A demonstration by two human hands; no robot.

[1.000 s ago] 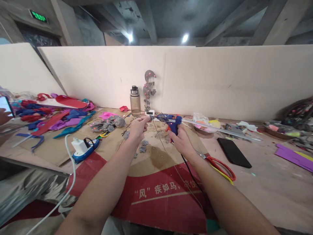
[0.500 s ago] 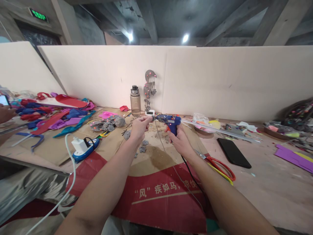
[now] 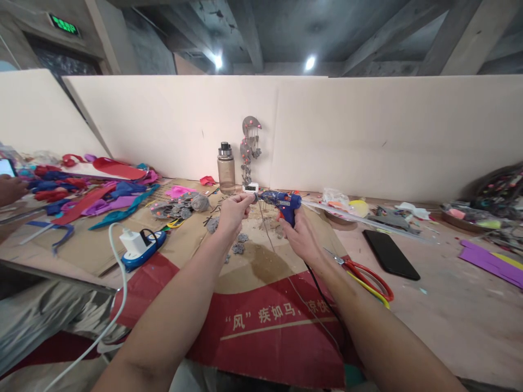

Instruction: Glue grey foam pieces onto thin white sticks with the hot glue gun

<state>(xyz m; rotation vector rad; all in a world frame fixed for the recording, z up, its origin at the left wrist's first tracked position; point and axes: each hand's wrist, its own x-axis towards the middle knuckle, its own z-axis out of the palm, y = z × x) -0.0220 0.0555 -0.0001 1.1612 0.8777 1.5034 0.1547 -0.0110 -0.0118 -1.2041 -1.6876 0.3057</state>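
My right hand (image 3: 298,231) is wrapped round the handle of a blue hot glue gun (image 3: 283,201), a long clear glue stick (image 3: 359,219) jutting from its back. The nozzle points left and meets my left hand (image 3: 237,211), whose thumb and forefinger pinch a small grey piece (image 3: 256,198) too small to make out fully. A thin grey yarn (image 3: 268,234) hangs below that piece. Under my hands, small grey flower shapes (image 3: 238,247) lie on the cardboard sheet (image 3: 245,277).
Red-handled scissors (image 3: 368,277) and a black phone (image 3: 390,254) lie to the right. A bottle (image 3: 226,170) stands behind, beside a grey hanging ornament (image 3: 250,147). A blue power strip (image 3: 143,251) and coloured felt (image 3: 98,198) are left. Another person's hand (image 3: 12,189) shows far left.
The glue gun and my right hand have shifted very slightly left. My left hand keeps its pinch in almost the same place.
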